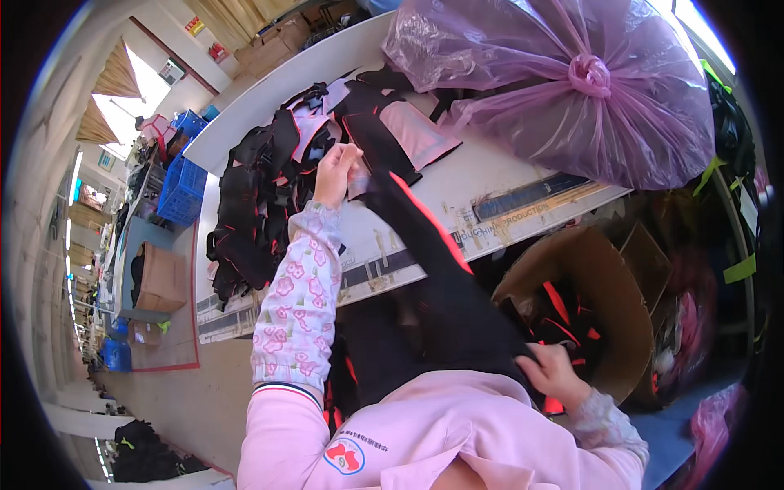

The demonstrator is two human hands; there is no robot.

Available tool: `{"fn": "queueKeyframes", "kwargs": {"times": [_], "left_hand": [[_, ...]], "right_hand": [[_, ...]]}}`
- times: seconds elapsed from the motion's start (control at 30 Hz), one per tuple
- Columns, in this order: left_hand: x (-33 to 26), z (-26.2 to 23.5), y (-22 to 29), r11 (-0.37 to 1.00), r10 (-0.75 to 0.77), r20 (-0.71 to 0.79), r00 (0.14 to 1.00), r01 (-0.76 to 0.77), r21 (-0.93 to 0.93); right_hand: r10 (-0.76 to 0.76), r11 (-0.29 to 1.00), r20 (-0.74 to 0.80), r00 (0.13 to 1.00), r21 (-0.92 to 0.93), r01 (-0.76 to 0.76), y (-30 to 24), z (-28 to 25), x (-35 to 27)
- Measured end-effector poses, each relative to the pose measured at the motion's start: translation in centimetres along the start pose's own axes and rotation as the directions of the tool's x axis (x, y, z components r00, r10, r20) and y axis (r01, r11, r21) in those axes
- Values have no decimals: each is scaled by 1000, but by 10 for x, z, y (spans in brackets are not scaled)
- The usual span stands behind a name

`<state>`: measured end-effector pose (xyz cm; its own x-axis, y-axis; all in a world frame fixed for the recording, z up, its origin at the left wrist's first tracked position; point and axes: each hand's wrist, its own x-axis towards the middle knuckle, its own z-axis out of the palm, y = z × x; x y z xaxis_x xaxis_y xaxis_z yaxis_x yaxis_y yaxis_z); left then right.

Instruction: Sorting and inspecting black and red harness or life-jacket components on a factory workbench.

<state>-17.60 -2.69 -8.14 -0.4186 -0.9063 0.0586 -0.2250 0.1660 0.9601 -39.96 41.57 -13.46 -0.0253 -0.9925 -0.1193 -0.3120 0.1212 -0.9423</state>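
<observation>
A long black fabric piece (425, 233) with a bright orange-red edge stretches from the table down across my lap. My left hand (336, 175), in a flowered sleeve, is closed at the piece's upper end, above the table. Its lower part runs to my right hand (557, 374), whose curled fingers grip the black fabric beside the cardboard box. Where the piece ends and my dark clothing begins is hard to make out. Behind my left hand lie black fabric pieces (376, 147) and a pink-and-black one (418, 135).
A heap of black straps with buckles (253, 188) covers the left of the white table (506, 175). A large knotted purple plastic bag (563, 90) sits at its right. Below stands an open cardboard box (621, 302) holding black and orange pieces. Blue crates (181, 189) stand farther left.
</observation>
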Motion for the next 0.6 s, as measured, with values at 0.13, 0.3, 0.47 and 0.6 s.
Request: {"fn": "queueKeyframes", "kwargs": {"times": [0.13,0.3,0.47,0.6], "left_hand": [[52,28,-58,953,-182,-239,954,231,196],[93,44,-137,823,-425,-291,857,500,269],[110,16,-195,833,-58,-315,947,220,508],[63,73,-86,951,-251,-204,946,201,-236]], "right_hand": [[122,573,-74,990,-809,-131,140,-43,-91],[845,413,101,525,-746,-523,174,-58,-115],[519,749,76,851,-521,-410,133,-64,-1],[197,846,-7,980,-503,-174,122,-71,52]]}}
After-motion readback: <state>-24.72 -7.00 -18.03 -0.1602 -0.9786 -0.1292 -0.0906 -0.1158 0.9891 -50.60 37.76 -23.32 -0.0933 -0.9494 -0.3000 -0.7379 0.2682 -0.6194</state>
